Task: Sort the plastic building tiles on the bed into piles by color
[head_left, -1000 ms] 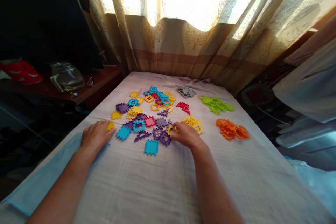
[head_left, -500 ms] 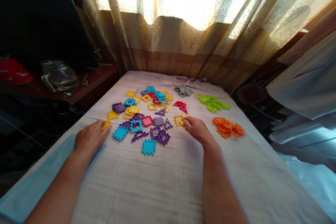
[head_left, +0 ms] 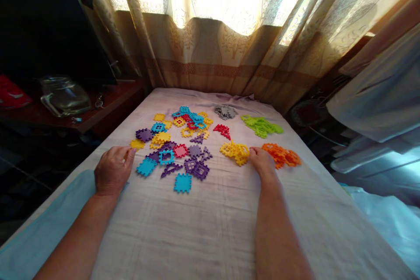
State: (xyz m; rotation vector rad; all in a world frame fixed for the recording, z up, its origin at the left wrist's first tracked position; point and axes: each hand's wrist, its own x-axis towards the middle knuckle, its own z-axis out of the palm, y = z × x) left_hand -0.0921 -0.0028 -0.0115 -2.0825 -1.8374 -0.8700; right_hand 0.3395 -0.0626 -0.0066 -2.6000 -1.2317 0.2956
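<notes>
My left hand [head_left: 113,169] is at the left of the bed, its fingers and thumb drawn together in a pinch. What lies between them is hidden; a yellow interlocking plastic tile [head_left: 137,144] lies right by the fingertips. My right hand [head_left: 261,160], fingers curled, rests at the right edge of a yellow tile pile [head_left: 235,152]. I cannot see whether it grips anything. Between the hands lie mixed notched tiles, among them a blue square tile [head_left: 182,183], a pink-red tile [head_left: 180,150] and a purple window tile [head_left: 200,170].
Orange tiles [head_left: 281,156] lie just right of my right hand. Farther back are red tiles [head_left: 222,131], green tiles [head_left: 261,126] and grey tiles [head_left: 225,112]. A light blue cloth [head_left: 49,218] lies under my left forearm. A glass jug [head_left: 65,96] stands on the side table.
My right hand has shifted right, and more of the yellow pile shows beside it. The yellow tile that stuck out of my left hand no longer shows. The view has turned slightly right.
</notes>
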